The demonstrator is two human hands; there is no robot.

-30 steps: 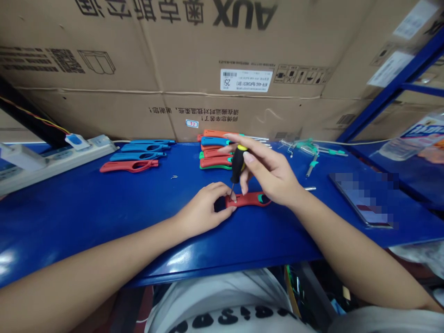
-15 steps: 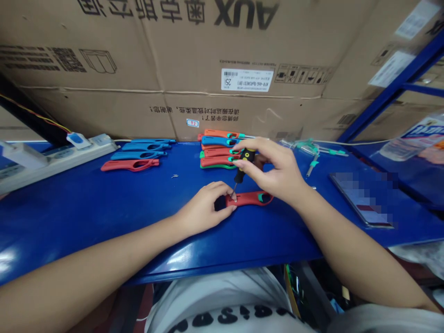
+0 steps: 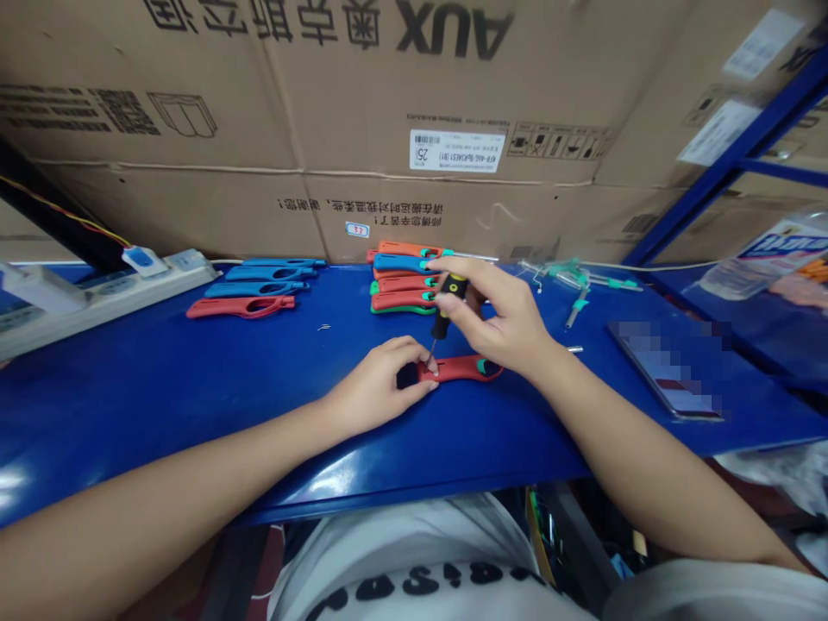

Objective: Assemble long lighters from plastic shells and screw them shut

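Note:
A red lighter handle (image 3: 458,370) with a teal trigger lies flat on the blue table. My left hand (image 3: 386,379) pinches its left end between thumb and fingers. Above it, my right hand (image 3: 495,306) grips a black and yellow screwdriver (image 3: 446,310), its shaft slanting down so that the tip meets the handle's left end beside my left fingertips. Whether a screw is under the tip is too small to tell. Just behind are stacked lighter handles (image 3: 402,300) in red, blue, orange and green, partly covered by my right hand.
Blue and red handle shells (image 3: 239,307) lie in a row at the left, near a power strip (image 3: 174,274). Small metal bits (image 3: 324,327) lie on the table. Metal tubes with teal parts (image 3: 578,306) and a phone (image 3: 663,371) are at right. A large carton (image 3: 349,129) stands behind.
The view has shifted slightly. Both hands keep their hold, and the screwdriver tip stays at the left end of the red handle.

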